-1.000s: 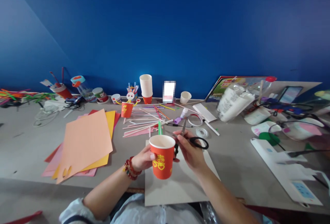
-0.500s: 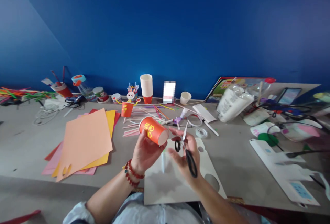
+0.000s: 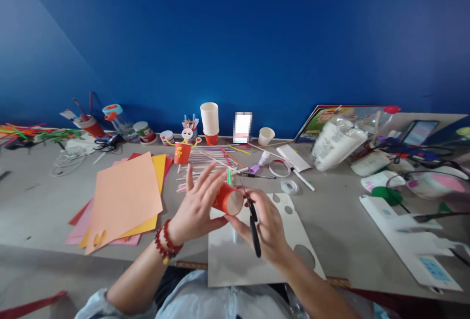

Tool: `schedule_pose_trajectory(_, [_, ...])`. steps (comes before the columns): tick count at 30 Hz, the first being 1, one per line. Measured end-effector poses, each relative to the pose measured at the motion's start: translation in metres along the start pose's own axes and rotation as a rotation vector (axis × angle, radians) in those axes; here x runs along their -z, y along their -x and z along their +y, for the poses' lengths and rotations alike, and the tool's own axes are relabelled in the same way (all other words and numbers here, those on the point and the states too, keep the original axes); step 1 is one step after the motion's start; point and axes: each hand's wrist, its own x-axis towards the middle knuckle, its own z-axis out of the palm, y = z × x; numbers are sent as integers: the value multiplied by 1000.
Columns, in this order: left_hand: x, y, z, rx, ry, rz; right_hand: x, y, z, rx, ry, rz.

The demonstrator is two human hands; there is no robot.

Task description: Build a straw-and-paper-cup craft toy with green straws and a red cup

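Note:
A red paper cup (image 3: 223,198) with yellow lettering lies tipped in front of me, its pale base facing right. My left hand (image 3: 198,206) reaches over its left part with fingers stretched and spread, the thumb below it. In my right hand (image 3: 270,226) is a pair of scissors with black handles (image 3: 254,235); the thumb and index finger of that hand also reach the cup's base end. Green strips (image 3: 229,177) show just behind the cup. Beneath both hands is a white sheet with cut-out holes (image 3: 227,265), with a pale straw (image 3: 235,234) on it.
Coloured paper sheets (image 3: 127,196) lie to the left. Behind are a red cup figure with a rabbit face (image 3: 182,153), stacked white cups (image 3: 209,118), loose straws (image 3: 209,156) and a tape roll (image 3: 289,186). A power strip (image 3: 404,245) lies at the right.
My left hand has moved from under the cup to over it, with its fingers now spread. The right hand has come left to the cup's base, and the scissors have turned.

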Motion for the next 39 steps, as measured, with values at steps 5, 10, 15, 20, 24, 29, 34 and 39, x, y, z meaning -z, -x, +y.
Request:
schedule_pose_trajectory(5, [-8, -1, 7, 19, -42, 22, 5, 4, -2, 8, -89, 33])
schedule_pose_trajectory(10, [-9, 3, 4, 4, -20, 16, 28, 20, -7, -258, -320, 21])
schedule_pose_trajectory(15, [-10, 1, 3, -37, -12, 24, 33, 20, -22, -442, -532, -159])
schedule_pose_trajectory(20, [-10, -2, 5, -76, -71, 36, 30, 17, -25, -451, -488, -252])
schedule_pose_trajectory(24, [-7, -2, 7, -86, -83, 40, 30, 17, -23, -415, -493, -238])
schedule_pose_trajectory(29, [-6, -3, 7, -113, -127, 21, 31, 16, -24, -352, -459, -250])
schedule_pose_trajectory(34, [-3, -6, 9, -154, -140, -15, 32, 15, -21, -212, -243, -207])
schedule_pose_trajectory(39, [1, -7, 8, -143, -147, -97, 39, 7, -21, 16, -40, -196])
